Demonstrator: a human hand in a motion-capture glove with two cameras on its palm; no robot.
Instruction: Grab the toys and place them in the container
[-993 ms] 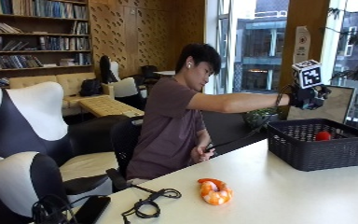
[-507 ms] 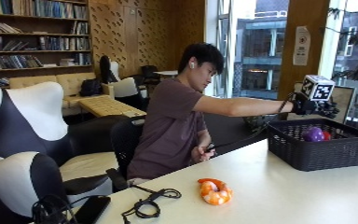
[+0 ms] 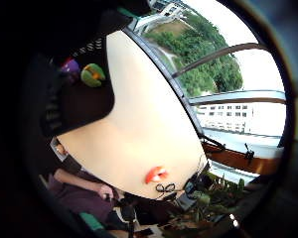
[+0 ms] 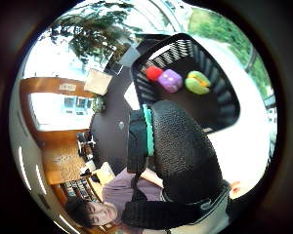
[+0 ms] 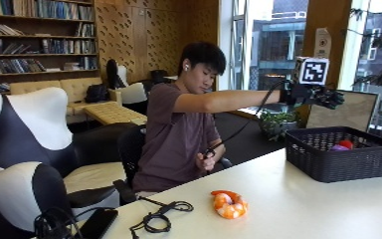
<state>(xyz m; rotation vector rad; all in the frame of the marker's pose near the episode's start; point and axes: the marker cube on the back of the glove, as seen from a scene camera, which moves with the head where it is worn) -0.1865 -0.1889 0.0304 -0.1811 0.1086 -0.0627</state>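
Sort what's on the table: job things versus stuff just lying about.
Job:
basket, holding red toy, purple toy, green toy
orange toy, on the table
right hand, above the basket

Lying about:
black cable
phone

Daylight from the windows [image 5: 270,45] lit my scene brightly; the worktop [image 5: 297,204] looked pale and evenly lit. Both palm views bent strongly at their dark rims, with washed-out sky.
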